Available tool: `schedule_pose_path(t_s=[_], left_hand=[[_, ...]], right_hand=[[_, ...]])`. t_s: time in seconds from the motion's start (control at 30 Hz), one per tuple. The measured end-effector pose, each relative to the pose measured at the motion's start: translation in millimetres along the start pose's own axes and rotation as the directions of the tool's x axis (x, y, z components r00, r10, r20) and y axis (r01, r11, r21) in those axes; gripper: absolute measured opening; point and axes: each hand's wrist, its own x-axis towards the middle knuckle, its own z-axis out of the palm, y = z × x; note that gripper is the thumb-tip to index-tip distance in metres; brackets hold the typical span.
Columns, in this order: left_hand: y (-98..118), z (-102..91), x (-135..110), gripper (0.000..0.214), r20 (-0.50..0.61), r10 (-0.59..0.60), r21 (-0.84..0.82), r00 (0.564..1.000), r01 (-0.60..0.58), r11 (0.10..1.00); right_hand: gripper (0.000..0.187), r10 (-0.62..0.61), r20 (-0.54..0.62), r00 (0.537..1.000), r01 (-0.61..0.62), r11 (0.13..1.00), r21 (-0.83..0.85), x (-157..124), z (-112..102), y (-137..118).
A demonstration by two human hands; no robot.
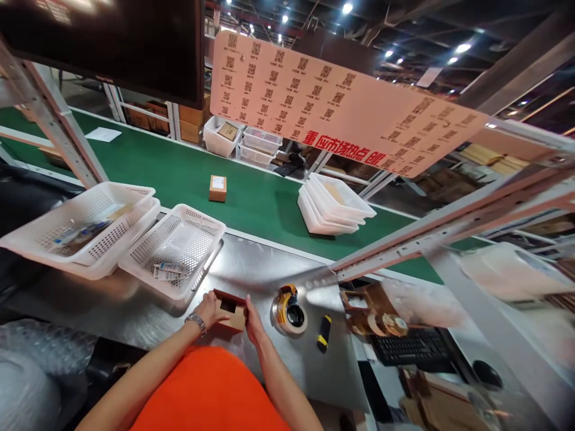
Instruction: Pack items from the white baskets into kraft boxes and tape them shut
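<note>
One basket point(205, 227) holds a packet point(168, 271); hands point(208, 309) point(254, 322), a box point(235, 324).

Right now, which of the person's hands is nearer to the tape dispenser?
Right. The right hand is just left of the tape dispenser, apart from it, at the small cardboard box; the left hand is farther left, across the box.

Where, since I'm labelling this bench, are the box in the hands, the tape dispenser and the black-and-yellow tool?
Box in the hands point(235, 321): head view, brown cardboard face.
Tape dispenser point(283, 309): head view, yellow body.
Black-and-yellow tool point(324, 333): head view, mid-body.
</note>
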Motion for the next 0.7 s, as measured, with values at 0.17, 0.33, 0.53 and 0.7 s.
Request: schedule_pose_path(t_s=[0.17,0.33,0.53,0.7], left_hand=[[-28.1,28.8,6.7,0.099,-0.196,0.039,-0.364,0.980,-0.110,0.925],[-40.5,41.4,18.4,0.076,-0.229,0.073,-0.507,0.971,-0.183,0.842],[-41.0,38.0,25.4,0.070,-0.174,0.053,-0.524,0.983,-0.138,0.841],[-40.5,37.2,34.2,0.072,-0.135,0.086,-0.503,0.987,-0.143,0.852]], right_hand=[[0.070,-0.047,-0.069,0.997,0.050,0.998,0.040,-12.2,-6.2,11.5],[0.078,-0.123,0.029,0.992,0.125,0.987,-0.106,-14.4,-17.5,20.8],[0.095,-0.512,-0.271,0.815,0.214,0.702,-0.680,5.1,-89.5,-4.2],[0.114,-0.534,-0.409,0.740,-0.049,0.564,-0.825,9.9,-152.4,-22.7]])
